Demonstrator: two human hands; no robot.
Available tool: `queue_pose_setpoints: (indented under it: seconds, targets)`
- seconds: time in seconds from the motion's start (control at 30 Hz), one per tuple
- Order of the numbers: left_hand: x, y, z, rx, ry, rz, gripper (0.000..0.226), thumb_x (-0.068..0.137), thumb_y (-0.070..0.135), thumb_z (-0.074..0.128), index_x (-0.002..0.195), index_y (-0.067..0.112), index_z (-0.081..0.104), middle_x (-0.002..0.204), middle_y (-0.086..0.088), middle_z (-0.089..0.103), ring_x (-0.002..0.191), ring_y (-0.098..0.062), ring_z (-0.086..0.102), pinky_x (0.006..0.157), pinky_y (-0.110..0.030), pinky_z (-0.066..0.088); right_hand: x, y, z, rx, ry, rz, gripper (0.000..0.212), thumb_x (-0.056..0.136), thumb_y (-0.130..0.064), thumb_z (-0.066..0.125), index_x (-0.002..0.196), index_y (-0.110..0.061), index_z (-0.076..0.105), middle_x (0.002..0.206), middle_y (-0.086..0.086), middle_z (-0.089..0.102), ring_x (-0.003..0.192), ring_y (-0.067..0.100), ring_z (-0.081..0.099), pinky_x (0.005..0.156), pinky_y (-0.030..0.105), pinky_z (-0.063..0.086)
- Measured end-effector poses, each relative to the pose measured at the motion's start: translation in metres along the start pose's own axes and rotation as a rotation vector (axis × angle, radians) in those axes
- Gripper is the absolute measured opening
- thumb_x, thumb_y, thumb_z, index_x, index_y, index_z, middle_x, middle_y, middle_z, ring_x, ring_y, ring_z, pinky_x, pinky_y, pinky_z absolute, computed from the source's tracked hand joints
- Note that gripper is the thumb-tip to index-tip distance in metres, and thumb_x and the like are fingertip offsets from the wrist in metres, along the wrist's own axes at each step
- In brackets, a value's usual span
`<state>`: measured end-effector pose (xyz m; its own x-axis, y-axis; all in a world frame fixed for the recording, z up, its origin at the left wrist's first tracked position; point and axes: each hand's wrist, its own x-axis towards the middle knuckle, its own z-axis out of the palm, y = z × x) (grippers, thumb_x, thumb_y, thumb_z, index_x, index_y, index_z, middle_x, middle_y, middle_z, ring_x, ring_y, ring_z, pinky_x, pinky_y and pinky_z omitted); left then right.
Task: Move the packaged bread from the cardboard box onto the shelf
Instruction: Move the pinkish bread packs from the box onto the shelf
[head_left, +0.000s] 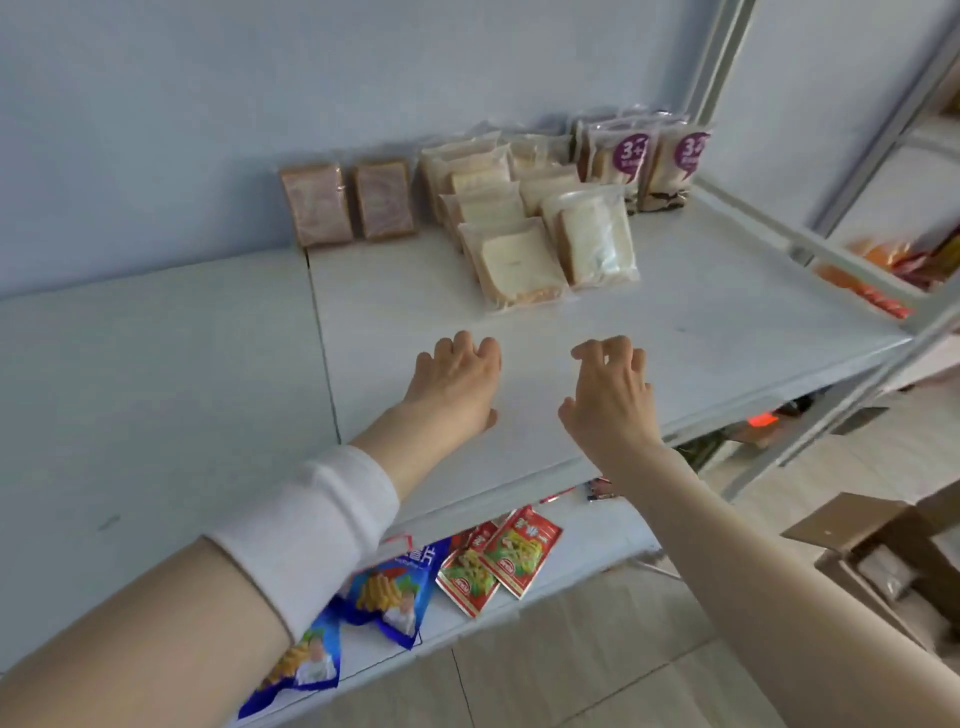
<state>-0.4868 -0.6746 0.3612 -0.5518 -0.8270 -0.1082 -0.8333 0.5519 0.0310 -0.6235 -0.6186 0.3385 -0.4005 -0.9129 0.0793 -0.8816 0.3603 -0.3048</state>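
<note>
Several clear packs of sliced white bread (524, 244) lean in rows at the back of the white shelf (727, 322). Two brown loaf packs (348, 202) stand to their left, and purple-labelled bread bags (649, 161) to their right. My left hand (457, 379) and my right hand (613, 389) hover side by side over the bare front of the shelf. Their fingers are loosely curled and hold nothing. The open cardboard box (883, 551) sits on the floor at the lower right, with a wrapped pack dimly visible inside.
On the lower shelf lie blue snack bags (384, 592) and red snack packets (498, 556). A grey metal upright (852, 156) bounds the shelf's right side, with orange packets (883, 275) on the neighbouring rack. The wall stands behind the bread.
</note>
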Motion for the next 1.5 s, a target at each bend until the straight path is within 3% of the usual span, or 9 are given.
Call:
queue_pose_setpoints:
  seconds: [0.2, 0.4, 0.57, 0.73, 0.97, 1.17, 1.27, 1.43, 1.5]
  targets:
    - [-0.018, 0.189, 0.011, -0.003, 0.040, 0.246, 0.045, 0.086, 0.022, 0.061, 0.122, 0.012, 0.037, 0.121, -0.013, 0.040, 0.111, -0.029, 0.043, 0.089, -0.039, 0.039, -0.088, 0.173, -0.062, -0.081, 0.054, 0.207, 0.049, 0.083, -0.011, 0.058, 0.129, -0.011, 0.039, 0.132, 0.013, 0.032, 0.124, 0.033, 0.030, 0.093, 0.043, 0.043]
    - [-0.035, 0.403, 0.067, 0.170, -0.043, 0.502, 0.049, 0.086, 0.028, 0.060, 0.125, 0.010, 0.036, 0.125, -0.016, 0.042, 0.114, -0.034, 0.045, 0.092, -0.043, 0.041, -0.210, 0.381, -0.077, -0.059, 0.017, 0.534, 0.046, 0.082, -0.012, 0.058, 0.125, -0.011, 0.041, 0.131, 0.013, 0.034, 0.121, 0.034, 0.031, 0.090, 0.048, 0.043]
    - [-0.028, 0.530, 0.119, 0.229, -0.161, 0.637, 0.047, 0.085, 0.024, 0.060, 0.123, 0.010, 0.036, 0.126, -0.017, 0.042, 0.118, -0.034, 0.041, 0.096, -0.044, 0.038, -0.283, 0.509, -0.074, -0.075, -0.068, 0.767, 0.044, 0.080, -0.013, 0.059, 0.121, -0.011, 0.041, 0.128, 0.014, 0.038, 0.119, 0.033, 0.035, 0.091, 0.045, 0.044]
    - [0.005, 0.630, 0.178, 0.220, -0.268, 0.713, 0.051, 0.081, 0.029, 0.064, 0.122, 0.013, 0.038, 0.126, -0.015, 0.043, 0.118, -0.032, 0.044, 0.096, -0.042, 0.038, -0.302, 0.603, -0.056, -0.036, -0.138, 0.920, 0.037, 0.083, -0.011, 0.053, 0.118, -0.010, 0.042, 0.125, 0.015, 0.038, 0.116, 0.034, 0.035, 0.087, 0.046, 0.044]
    - [0.102, 0.756, 0.283, 0.229, -0.390, 0.797, 0.049, 0.081, 0.029, 0.064, 0.119, 0.012, 0.039, 0.124, -0.014, 0.044, 0.115, -0.032, 0.045, 0.093, -0.043, 0.040, -0.256, 0.735, 0.008, 0.053, -0.237, 1.034, 0.037, 0.089, -0.021, 0.048, 0.125, -0.013, 0.041, 0.124, 0.010, 0.039, 0.114, 0.029, 0.037, 0.085, 0.038, 0.045]
    - [0.189, 0.813, 0.395, 0.186, -0.587, 0.636, 0.049, 0.085, 0.032, 0.060, 0.122, 0.012, 0.036, 0.127, -0.013, 0.041, 0.120, -0.031, 0.041, 0.097, -0.041, 0.038, -0.196, 0.832, 0.092, 0.293, -0.268, 1.150, 0.039, 0.088, -0.021, 0.054, 0.124, -0.007, 0.044, 0.121, 0.013, 0.042, 0.116, 0.030, 0.039, 0.091, 0.037, 0.042]
    - [0.223, 0.832, 0.469, 0.113, -0.676, 0.497, 0.054, 0.085, 0.034, 0.061, 0.127, 0.014, 0.033, 0.130, -0.013, 0.040, 0.121, -0.030, 0.040, 0.098, -0.040, 0.037, -0.166, 0.878, 0.154, 0.527, -0.242, 1.335, 0.046, 0.089, -0.023, 0.057, 0.128, -0.003, 0.041, 0.126, 0.015, 0.047, 0.119, 0.029, 0.045, 0.099, 0.034, 0.037]
    - [0.268, 0.852, 0.589, -0.101, -0.738, 0.137, 0.068, 0.084, 0.025, 0.063, 0.136, 0.003, 0.024, 0.138, -0.024, 0.033, 0.128, -0.039, 0.035, 0.105, -0.042, 0.030, -0.141, 0.937, 0.274, 0.831, -0.569, 1.738, 0.057, 0.095, -0.026, 0.049, 0.135, 0.009, 0.031, 0.139, 0.022, 0.041, 0.128, 0.034, 0.042, 0.102, 0.034, 0.035]
    - [0.277, 0.851, 0.621, -0.178, -0.691, 0.034, 0.067, 0.082, 0.024, 0.065, 0.133, 0.002, 0.027, 0.136, -0.023, 0.035, 0.126, -0.039, 0.037, 0.104, -0.041, 0.031, -0.138, 0.947, 0.309, 0.854, -0.593, 1.845, 0.055, 0.096, -0.021, 0.045, 0.137, 0.009, 0.026, 0.142, 0.023, 0.035, 0.131, 0.034, 0.037, 0.106, 0.034, 0.032]
